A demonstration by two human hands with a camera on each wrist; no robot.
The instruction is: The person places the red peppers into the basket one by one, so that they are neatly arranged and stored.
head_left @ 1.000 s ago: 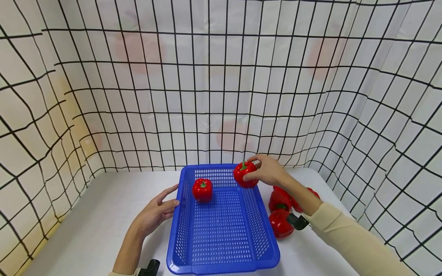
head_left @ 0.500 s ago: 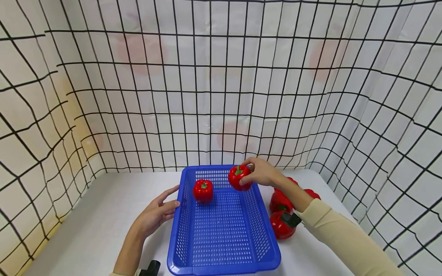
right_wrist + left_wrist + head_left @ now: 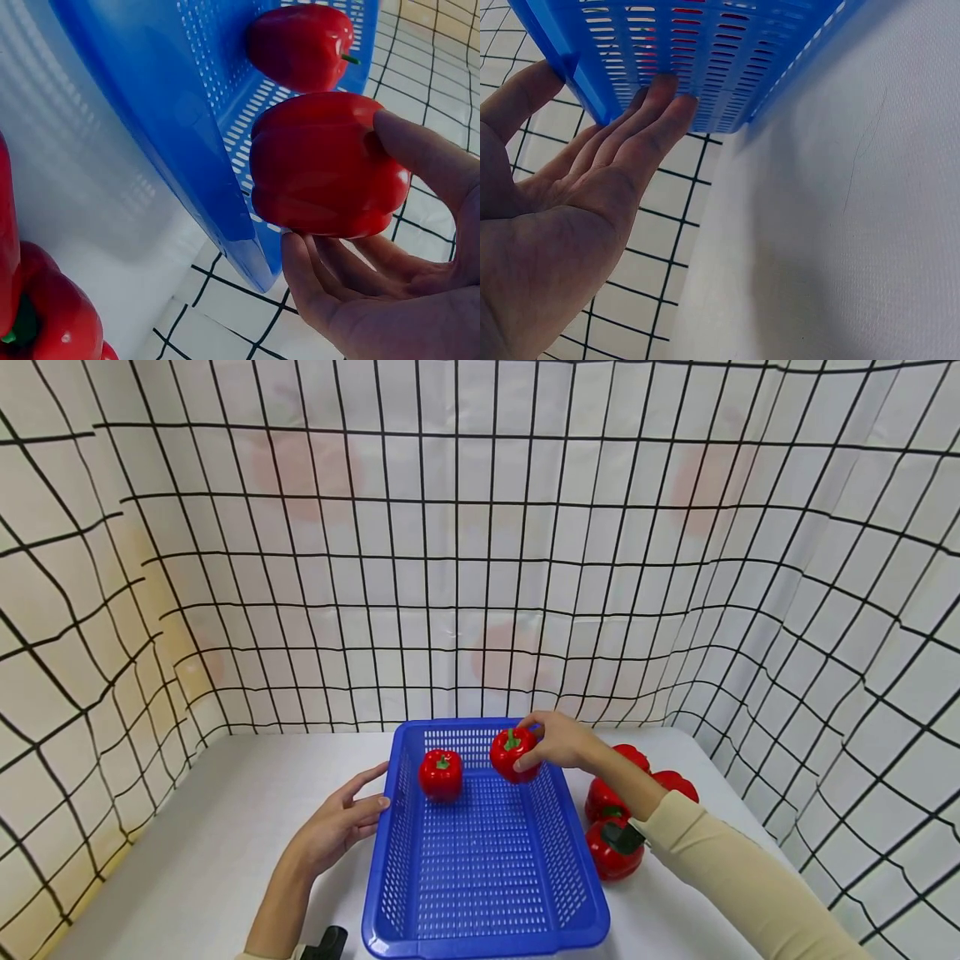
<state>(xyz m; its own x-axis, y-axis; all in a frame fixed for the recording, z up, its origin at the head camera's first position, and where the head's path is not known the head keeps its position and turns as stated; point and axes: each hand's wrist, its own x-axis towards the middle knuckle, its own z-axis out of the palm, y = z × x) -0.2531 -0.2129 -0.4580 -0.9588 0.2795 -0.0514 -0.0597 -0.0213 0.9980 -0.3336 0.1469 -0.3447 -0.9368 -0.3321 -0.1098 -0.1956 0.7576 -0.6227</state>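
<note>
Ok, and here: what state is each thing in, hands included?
Blue basket: upright, open-topped.
Inside pepper: resting in the basket, stem up.
Held pepper: gripped over the basket, stem up.
Outside peppers: beside the basket, some partly hidden.
Left hand: fingers touching the basket's side.
Right hand: gripping the held pepper.

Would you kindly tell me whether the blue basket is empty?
Not empty: one red pepper rests in the blue basket near its far left corner. The right hand holds a second pepper toward the far right.
</note>
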